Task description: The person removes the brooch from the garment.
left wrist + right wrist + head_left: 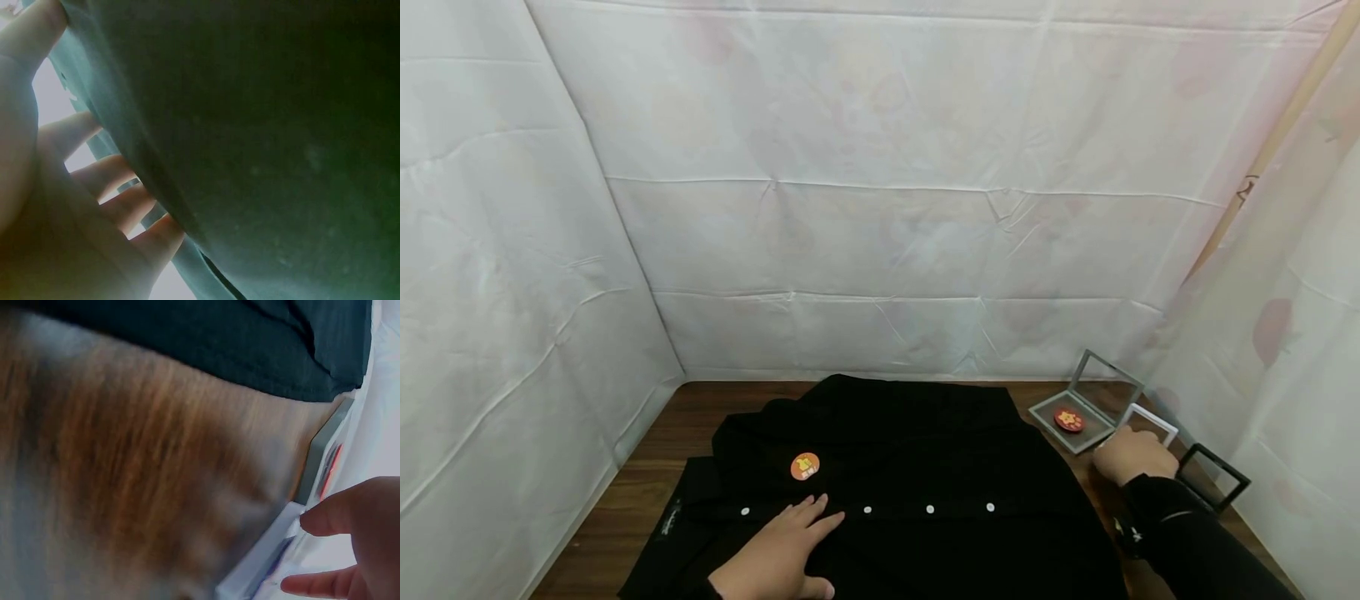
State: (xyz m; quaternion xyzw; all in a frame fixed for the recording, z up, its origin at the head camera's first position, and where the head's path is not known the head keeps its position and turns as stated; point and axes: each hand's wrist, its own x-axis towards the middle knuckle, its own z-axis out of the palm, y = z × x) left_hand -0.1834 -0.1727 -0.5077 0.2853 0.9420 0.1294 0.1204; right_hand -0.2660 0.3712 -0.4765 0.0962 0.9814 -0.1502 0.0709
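A black shirt (pixel 925 450) with a row of white buttons lies spread on the table. A round orange badge (pixel 805 466) sits on the shirt, just above the button row. With its fingers spread, the left hand (pixel 775 554) rests on the fabric below that badge; in the left wrist view its fingertips touch the dark cloth (pixel 269 125). Over on the right, the right hand (pixel 1135 456) is at a white-framed case (pixel 1159 422). In the right wrist view its thumb (pixel 331 515) and a finger stand apart over the white case (pixel 259 553), which has something purple inside.
An opened grey case (pixel 1045 408) with a round red badge (pixel 1069 420) stands behind the right hand. An opened black-framed case (pixel 1232 487) is beside the right wrist. White cloth walls (pixel 887 208) bound the wooden table (pixel 602 517) at the back and sides.
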